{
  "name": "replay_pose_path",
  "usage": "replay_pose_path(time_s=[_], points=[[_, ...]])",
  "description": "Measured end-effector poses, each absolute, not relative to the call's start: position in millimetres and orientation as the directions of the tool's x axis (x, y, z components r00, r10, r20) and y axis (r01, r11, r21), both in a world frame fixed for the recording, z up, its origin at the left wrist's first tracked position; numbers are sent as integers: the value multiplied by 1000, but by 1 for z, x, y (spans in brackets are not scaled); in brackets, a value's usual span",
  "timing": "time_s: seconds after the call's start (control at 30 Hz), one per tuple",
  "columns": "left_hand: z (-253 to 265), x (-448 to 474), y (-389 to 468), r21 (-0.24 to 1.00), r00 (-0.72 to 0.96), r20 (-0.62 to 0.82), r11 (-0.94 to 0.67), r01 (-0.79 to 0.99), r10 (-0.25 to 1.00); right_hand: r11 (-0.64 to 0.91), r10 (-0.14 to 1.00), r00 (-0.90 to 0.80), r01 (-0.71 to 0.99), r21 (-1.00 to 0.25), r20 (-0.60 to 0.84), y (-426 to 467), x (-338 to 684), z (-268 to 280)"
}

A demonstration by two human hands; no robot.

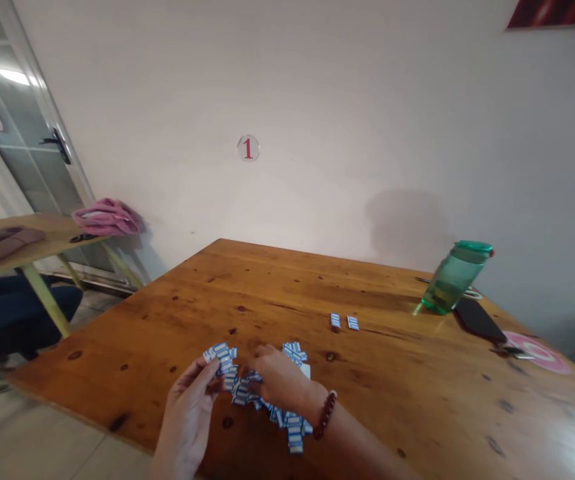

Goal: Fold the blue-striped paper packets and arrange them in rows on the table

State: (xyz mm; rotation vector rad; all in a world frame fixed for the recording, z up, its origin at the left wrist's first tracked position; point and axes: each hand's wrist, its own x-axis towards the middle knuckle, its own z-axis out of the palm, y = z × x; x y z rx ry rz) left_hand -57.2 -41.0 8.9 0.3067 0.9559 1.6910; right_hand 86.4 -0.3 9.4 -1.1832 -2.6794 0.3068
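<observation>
My left hand (190, 407) is closed, pinching a few small blue-and-white printed paper labels (221, 354) between thumb and fingers at the left side of a loose pile. The pile of similar labels (293, 427) lies scattered on the wooden table (272, 283). Over its middle, my right hand (280, 377) points down and left, a dark red bead bracelet (325, 413) around its wrist. Its fingertips reach among the labels and are blurred, so their grip is unclear. Farther off, two labels (352, 323) lie side by side, apart from the pile.
A green water bottle (455, 280) stands at the table's right, beside a dark phone-like slab (478, 320) and a round pink sticker (540, 351). Against the back rises a white wall (317, 133). Pink cloth (107, 217) rests on another table to the left.
</observation>
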Motion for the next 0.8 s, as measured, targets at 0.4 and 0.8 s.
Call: replay_pose_path(time_s=[0.4, 0.8], points=[[10, -59, -40, 730, -335, -248, -52, -681, 909, 604, 782, -622, 749, -273, 22, -3, 65, 10], [30, -48, -36, 793, -340, -217, -38, -608, 915, 295, 926, -337, 367, -882, 169, 12, 72, -1]])
